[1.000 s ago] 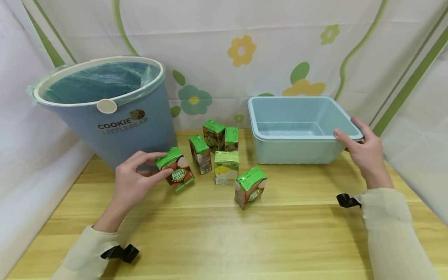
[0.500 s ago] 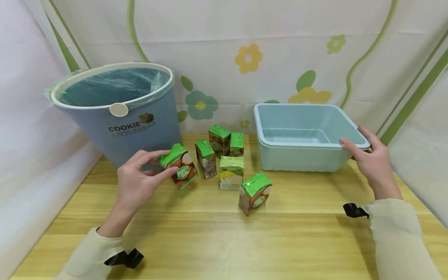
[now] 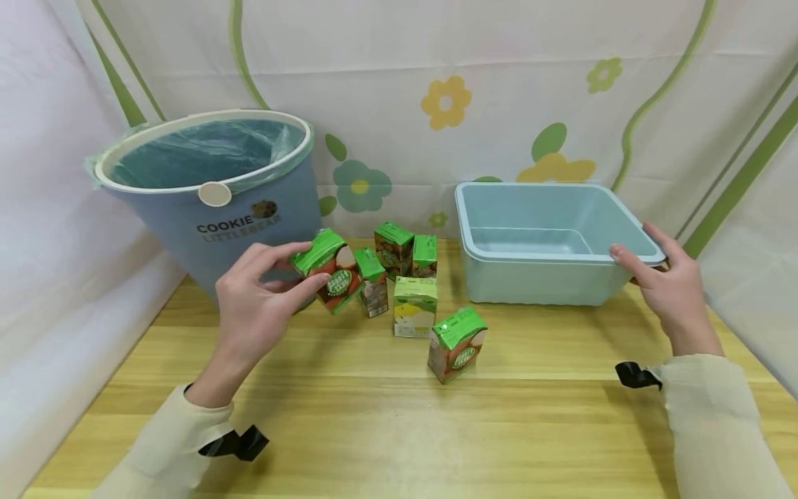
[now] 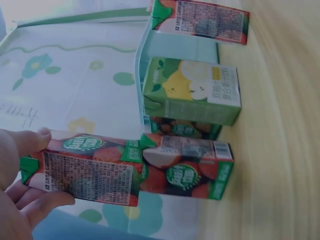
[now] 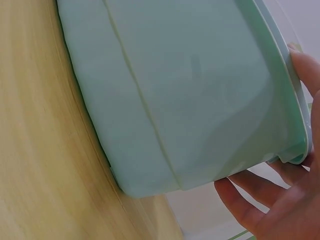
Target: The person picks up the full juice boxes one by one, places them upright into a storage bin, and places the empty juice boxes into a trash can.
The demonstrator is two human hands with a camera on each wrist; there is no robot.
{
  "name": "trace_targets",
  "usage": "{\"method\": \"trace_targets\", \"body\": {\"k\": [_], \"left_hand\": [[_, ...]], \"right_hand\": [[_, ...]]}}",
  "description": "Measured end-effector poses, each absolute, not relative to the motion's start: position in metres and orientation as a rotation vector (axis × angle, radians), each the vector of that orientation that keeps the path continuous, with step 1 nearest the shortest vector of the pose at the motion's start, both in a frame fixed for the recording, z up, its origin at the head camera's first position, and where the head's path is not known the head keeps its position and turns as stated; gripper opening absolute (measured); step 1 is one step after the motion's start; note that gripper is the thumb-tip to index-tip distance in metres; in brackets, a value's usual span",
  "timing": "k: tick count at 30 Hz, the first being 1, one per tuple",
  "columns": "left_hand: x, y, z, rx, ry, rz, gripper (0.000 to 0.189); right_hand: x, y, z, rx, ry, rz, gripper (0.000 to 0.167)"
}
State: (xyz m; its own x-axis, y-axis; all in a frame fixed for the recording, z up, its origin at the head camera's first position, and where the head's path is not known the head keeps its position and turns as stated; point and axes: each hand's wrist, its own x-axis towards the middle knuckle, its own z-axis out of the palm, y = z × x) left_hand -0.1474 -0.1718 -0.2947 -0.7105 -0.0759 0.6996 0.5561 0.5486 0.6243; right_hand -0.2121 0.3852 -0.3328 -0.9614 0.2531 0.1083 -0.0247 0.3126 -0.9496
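Observation:
My left hand (image 3: 258, 298) pinches a red juice box (image 3: 337, 274) with a green top between thumb and fingers. The box is tilted and raised over the table, overlapping another red juice box (image 3: 374, 294) in the head view. In the left wrist view, its printed side panel (image 4: 87, 177) faces the camera. On the table stand a yellow-green juice box (image 3: 414, 315), a red one (image 3: 458, 350) nearest the front, and two more red ones (image 3: 393, 253) behind. With my right hand (image 3: 663, 287), I grip the near right corner of a light blue bin (image 3: 536, 281), thumb over the rim.
A blue bucket (image 3: 262, 208) lined with a green plastic bag stands at the back left, left of the juice boxes. A flower-printed white curtain (image 3: 399, 125) hangs behind the wooden table (image 3: 386, 443).
My left hand has raised the red juice box and carried it a little to the right. My right hand stays on the bin's corner. The head view has shifted slightly.

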Motion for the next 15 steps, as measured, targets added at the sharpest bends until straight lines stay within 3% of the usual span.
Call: {"method": "trace_targets", "body": {"k": [15], "left_hand": [[-0.177,-0.138,-0.271,-0.397,-2.064,-1.214,0.042]], "right_hand": [[-0.209,0.381,-0.329,-0.224,-2.346,1.715,0.085]]}}
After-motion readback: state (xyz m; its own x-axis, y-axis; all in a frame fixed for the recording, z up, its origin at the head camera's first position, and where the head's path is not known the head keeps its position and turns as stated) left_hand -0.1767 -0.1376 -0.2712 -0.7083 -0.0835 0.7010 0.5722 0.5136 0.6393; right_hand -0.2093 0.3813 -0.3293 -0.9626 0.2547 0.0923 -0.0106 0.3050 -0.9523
